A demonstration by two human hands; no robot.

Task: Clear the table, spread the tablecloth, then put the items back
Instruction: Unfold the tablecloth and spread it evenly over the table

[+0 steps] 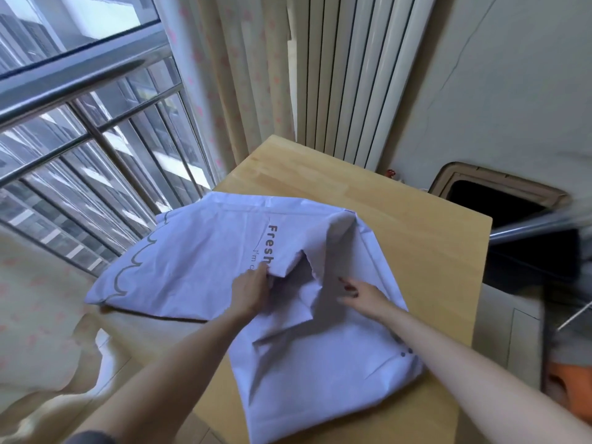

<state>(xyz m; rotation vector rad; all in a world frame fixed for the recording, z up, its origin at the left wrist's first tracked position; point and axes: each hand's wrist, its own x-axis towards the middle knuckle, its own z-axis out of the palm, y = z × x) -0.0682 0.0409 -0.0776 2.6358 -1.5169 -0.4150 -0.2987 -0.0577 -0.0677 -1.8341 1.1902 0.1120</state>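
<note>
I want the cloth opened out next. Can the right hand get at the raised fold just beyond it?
Probably yes: the right hand rests open on the tablecloth, the raised fold stands just beyond it, nothing between them. The left hand grips the fold's near edge.

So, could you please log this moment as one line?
phase: spreading | tablecloth: partly folded on table, far end uncovered | left hand: grips a fold | right hand: rests on cloth
</note>
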